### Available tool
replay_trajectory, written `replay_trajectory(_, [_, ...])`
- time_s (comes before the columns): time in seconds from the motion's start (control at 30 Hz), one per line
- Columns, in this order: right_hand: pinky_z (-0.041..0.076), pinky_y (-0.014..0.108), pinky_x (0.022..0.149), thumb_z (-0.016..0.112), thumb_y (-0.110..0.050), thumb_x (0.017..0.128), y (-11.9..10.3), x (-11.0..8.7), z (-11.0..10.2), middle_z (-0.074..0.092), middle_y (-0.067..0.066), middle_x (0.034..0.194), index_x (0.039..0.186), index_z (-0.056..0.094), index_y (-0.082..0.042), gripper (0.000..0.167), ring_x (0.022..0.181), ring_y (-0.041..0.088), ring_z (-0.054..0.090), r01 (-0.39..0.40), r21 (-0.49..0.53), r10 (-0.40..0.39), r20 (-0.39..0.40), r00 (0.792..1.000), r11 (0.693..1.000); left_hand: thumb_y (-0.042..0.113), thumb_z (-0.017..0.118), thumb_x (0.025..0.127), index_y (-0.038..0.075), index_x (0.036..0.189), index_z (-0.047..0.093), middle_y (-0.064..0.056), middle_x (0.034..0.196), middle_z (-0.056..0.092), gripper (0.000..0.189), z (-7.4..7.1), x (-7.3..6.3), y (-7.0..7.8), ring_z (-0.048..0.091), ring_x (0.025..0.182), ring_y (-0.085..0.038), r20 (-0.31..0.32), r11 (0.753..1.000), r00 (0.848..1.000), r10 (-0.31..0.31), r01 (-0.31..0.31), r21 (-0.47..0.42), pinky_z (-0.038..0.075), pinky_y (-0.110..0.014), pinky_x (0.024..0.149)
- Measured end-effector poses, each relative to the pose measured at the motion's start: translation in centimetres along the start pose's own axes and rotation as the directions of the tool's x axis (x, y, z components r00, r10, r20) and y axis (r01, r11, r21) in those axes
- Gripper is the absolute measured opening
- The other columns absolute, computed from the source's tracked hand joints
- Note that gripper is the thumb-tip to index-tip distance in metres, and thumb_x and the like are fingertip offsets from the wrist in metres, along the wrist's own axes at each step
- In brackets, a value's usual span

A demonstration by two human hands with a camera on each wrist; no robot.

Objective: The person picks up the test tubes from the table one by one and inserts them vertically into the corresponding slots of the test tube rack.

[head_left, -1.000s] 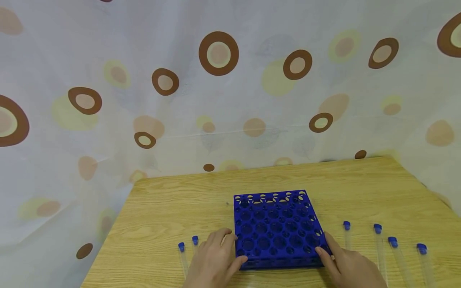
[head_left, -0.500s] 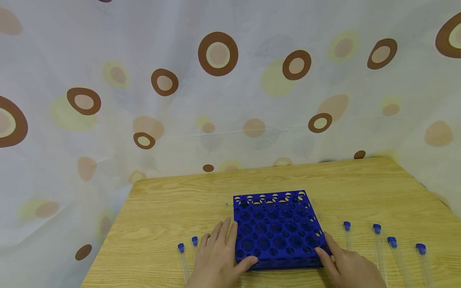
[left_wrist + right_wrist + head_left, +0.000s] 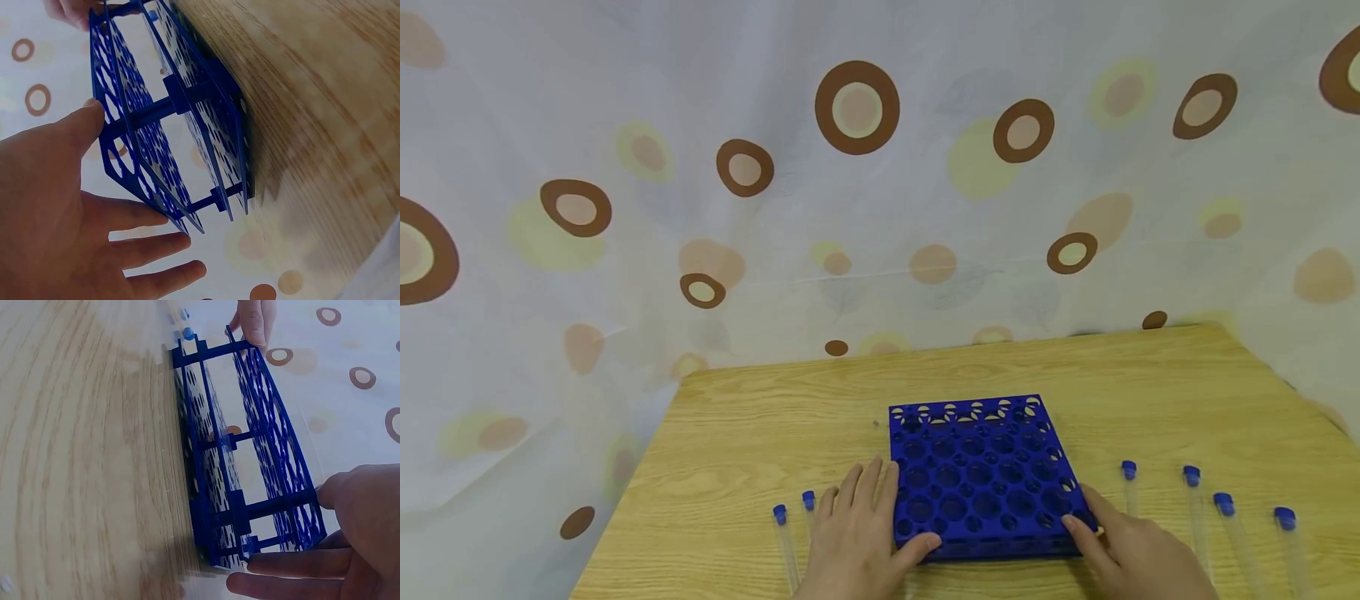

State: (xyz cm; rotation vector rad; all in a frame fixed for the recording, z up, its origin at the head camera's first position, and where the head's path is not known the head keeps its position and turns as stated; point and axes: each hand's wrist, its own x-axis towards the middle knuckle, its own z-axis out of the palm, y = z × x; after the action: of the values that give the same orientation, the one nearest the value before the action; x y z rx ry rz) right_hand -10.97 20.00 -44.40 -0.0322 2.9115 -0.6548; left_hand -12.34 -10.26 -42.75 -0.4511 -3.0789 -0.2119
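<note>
A blue tube rack with rows of round holes stands on the wooden table between both hands. My left hand lies at its left side, fingers stretched out along it and the thumb against the near left corner. From the left wrist view, those fingers look straight and spread, with the thumb tip at the rack's upper edge. My right hand grips the near right corner, thumb in front and fingers round the right side. The right wrist view shows the thumb on the rack's upper edge.
Two clear tubes with blue caps lie left of the left hand. Several more capped tubes lie right of the right hand. A patterned white curtain hangs behind the table.
My left hand's fingers have straightened and slid forward along the rack's side, and its thumb has shifted right along the front. The right hand keeps its grip and the rack stays in place.
</note>
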Motion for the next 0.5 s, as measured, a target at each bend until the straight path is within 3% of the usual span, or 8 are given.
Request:
replay_trajectory(0.1, [0.045, 0.030, 0.050, 0.050, -0.046, 0.102, 0.1, 0.1, -0.2, 0.062, -0.005, 0.064, 0.140, 0.049, 0.008, 0.066, 0.055, 0.009, 0.057, 0.001, 0.005, -0.001, 0.013, 1.000, 1.000, 0.080, 0.042, 0.087, 0.018, 0.152, 0.041, -0.008, 0.153, 0.044, 0.090, -0.1, 0.0, 0.0, 0.046, 0.137, -0.032, 0.004, 1.000, 1.000, -0.005, 0.005, 0.000, 0.043, -0.057, 0.105])
replay_trajectory(0.37, [0.055, 0.035, 0.061, 0.047, -0.050, 0.102, 1.1, 0.3, -0.8, 0.074, 0.001, 0.098, 0.137, 0.054, 0.002, 0.063, 0.076, 0.015, 0.068, -0.005, 0.007, 0.005, 0.040, 0.999, 1.000, 0.082, 0.041, 0.086, 0.019, 0.152, 0.041, -0.009, 0.151, 0.047, 0.091, -0.2, 0.1, 0.0, 0.047, 0.136, -0.033, 0.043, 0.999, 0.999, -0.024, 0.025, -0.024, 0.042, -0.059, 0.106])
replay_trajectory(0.5, [0.055, 0.036, 0.064, 0.045, -0.048, 0.104, 1.9, 0.3, -1.5, 0.074, 0.004, 0.103, 0.134, 0.057, 0.000, 0.058, 0.083, 0.018, 0.070, 0.010, 0.009, -0.010, 0.021, 1.000, 1.000, 0.080, 0.044, 0.086, 0.019, 0.152, 0.041, -0.010, 0.150, 0.048, 0.090, -0.2, 0.1, -0.1, 0.048, 0.135, -0.034, 0.045, 0.999, 0.999, -0.026, 0.028, -0.038, 0.042, -0.060, 0.105])
